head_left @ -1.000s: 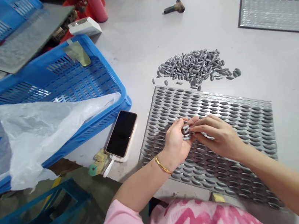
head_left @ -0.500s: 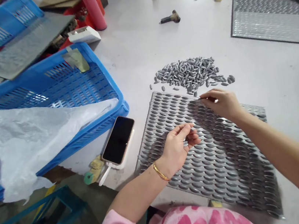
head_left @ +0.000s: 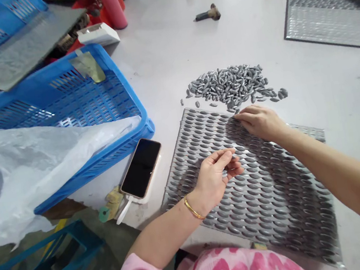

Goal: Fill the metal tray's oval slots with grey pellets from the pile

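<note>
A flat grey sheet (head_left: 243, 206) covered in rows of oval pieces lies on the table before me. Over its middle, my left hand (head_left: 214, 175) is closed in a pinch, thumb against forefinger; whatever sits between them is too small to make out. At the sheet's far edge my right hand (head_left: 260, 121) has its fingertips pressed together, touching the top row. What they hold, if anything, is hidden. Just beyond that edge is a heap of loose grey oval pieces (head_left: 231, 84), with a few scattered around it.
A blue crate (head_left: 145, 126) holding a white plastic bag (head_left: 39, 159) stands at left. Beside it lies a phone (head_left: 142, 168) with a white cable. A small hammer-like tool (head_left: 208, 14) rests farther back. Across the table, a person sits behind another panel (head_left: 334, 19).
My right hand has shifted slightly left along the sheet's far edge, fingertips lower against it. My left hand stays nearly where it was. The whole view has tilted a little.
</note>
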Action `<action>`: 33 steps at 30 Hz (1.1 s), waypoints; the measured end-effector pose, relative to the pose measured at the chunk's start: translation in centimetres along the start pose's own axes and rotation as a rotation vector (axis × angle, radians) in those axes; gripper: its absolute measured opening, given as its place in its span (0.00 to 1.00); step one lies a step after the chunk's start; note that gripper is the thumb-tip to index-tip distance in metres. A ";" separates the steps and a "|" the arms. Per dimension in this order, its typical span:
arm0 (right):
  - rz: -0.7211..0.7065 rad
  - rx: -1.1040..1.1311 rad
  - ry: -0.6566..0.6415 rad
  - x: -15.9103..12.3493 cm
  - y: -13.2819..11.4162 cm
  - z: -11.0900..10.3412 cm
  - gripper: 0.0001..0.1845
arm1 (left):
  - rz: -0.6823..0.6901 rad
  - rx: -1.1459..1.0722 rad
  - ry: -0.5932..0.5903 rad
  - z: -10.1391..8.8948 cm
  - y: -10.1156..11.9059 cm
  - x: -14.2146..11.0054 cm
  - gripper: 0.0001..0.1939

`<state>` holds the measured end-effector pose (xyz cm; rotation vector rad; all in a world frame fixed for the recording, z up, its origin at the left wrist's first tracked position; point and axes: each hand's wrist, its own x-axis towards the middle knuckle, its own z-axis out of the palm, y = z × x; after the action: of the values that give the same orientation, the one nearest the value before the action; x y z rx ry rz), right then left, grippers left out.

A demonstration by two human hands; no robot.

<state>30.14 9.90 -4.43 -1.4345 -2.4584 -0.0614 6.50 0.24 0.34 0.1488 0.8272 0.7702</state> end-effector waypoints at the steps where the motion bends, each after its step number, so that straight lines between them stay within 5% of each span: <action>1: -0.014 -0.016 -0.012 0.0 0.0 -0.1 0.16 | -0.003 0.000 -0.003 0.0 -0.1 0.1 0.10; 10: 0.052 0.108 0.027 0.2 -0.2 -1.7 0.14 | 0.026 0.025 0.009 0.1 -0.1 -0.1 0.11; 13: 0.141 0.338 0.105 -1.3 -3.1 -4.0 0.10 | 0.060 0.031 0.024 0.1 -0.2 -0.1 0.13; 16: 0.073 0.582 0.031 -3.2 -7.1 -5.8 0.10 | 0.075 0.035 0.019 0.0 -0.5 0.0 0.15; 20: -0.044 0.528 0.162 -4.9 -10.3 -5.9 0.12 | 0.088 0.040 0.022 0.1 -1.0 0.0 0.15; 33: 0.086 0.539 0.063 -4.2 -8.1 -6.1 0.10 | 0.055 0.051 0.014 0.3 -0.6 -0.2 0.13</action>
<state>26.52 1.20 1.14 -1.2636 -2.1273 0.5237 6.96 -0.25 0.40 0.2128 0.8590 0.8024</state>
